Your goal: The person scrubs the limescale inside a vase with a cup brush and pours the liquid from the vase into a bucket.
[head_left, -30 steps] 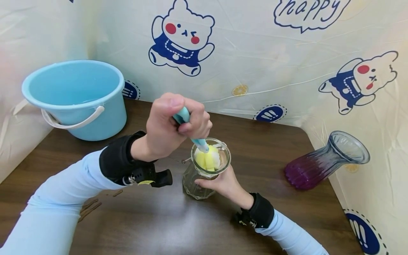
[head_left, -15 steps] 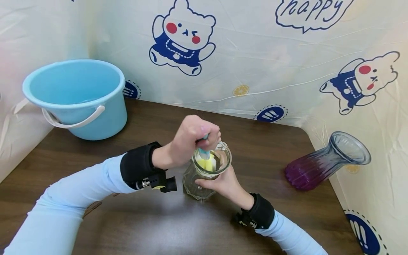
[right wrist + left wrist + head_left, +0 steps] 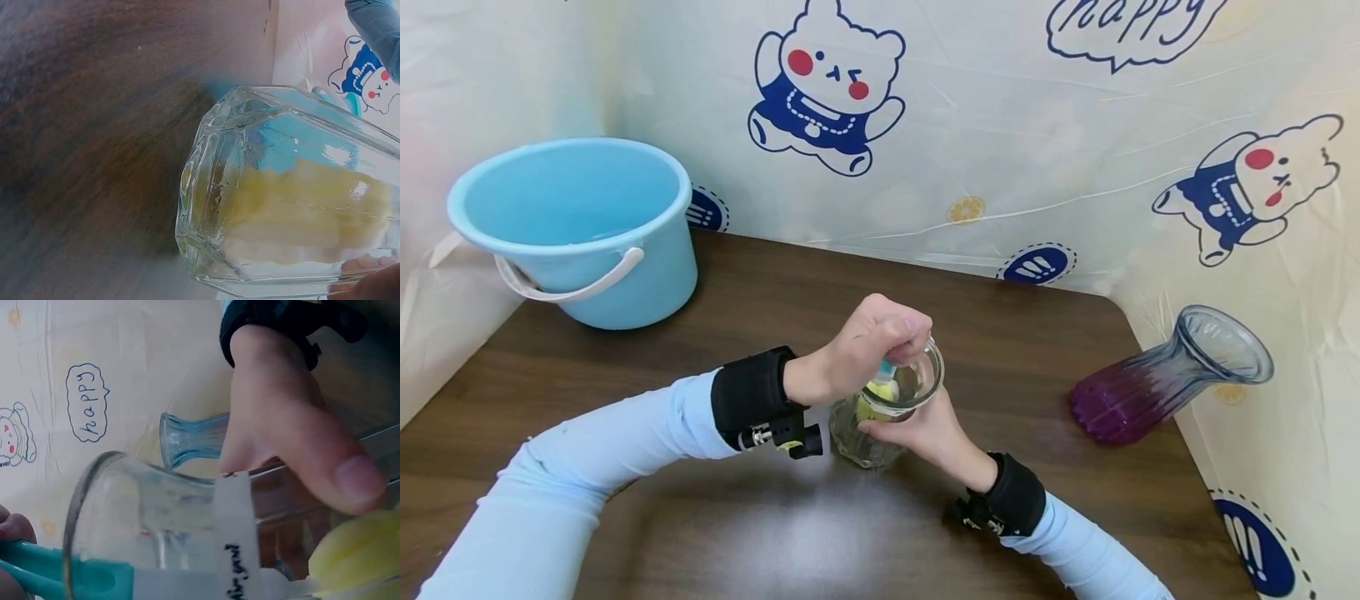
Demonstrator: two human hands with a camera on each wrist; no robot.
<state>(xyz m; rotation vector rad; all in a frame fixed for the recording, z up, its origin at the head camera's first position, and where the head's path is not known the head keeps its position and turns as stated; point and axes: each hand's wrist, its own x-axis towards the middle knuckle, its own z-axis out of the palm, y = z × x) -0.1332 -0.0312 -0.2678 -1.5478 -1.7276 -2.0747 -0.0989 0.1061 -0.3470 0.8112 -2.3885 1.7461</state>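
Observation:
My left hand (image 3: 867, 348) grips the turquoise handle (image 3: 94, 579) of a sponge bottle brush from above, fist over the mouth of a clear glass vase (image 3: 863, 450). Down inside the glass is the brush's yellow and white sponge head (image 3: 306, 209), reaching close to the faceted base in the right wrist view. My right hand (image 3: 934, 435) holds the vase around its side below the rim, thumb towards me. A white strip with handwriting (image 3: 236, 534) shows on the glass in the left wrist view. Most of the handle is hidden by the fist in the head view.
A light-blue bucket (image 3: 662, 275) with a white handle stands at the back left of the brown wooden table (image 3: 790, 533). On the right, a purple-and-blue glass vase (image 3: 1138, 392) stands near the table's edge. A patterned sheet (image 3: 1000, 125) hangs behind.
My left hand has moved down and to the right, pushing the sponge brush from the vase's mouth deep into it. The right hand keeps its place on the vase.

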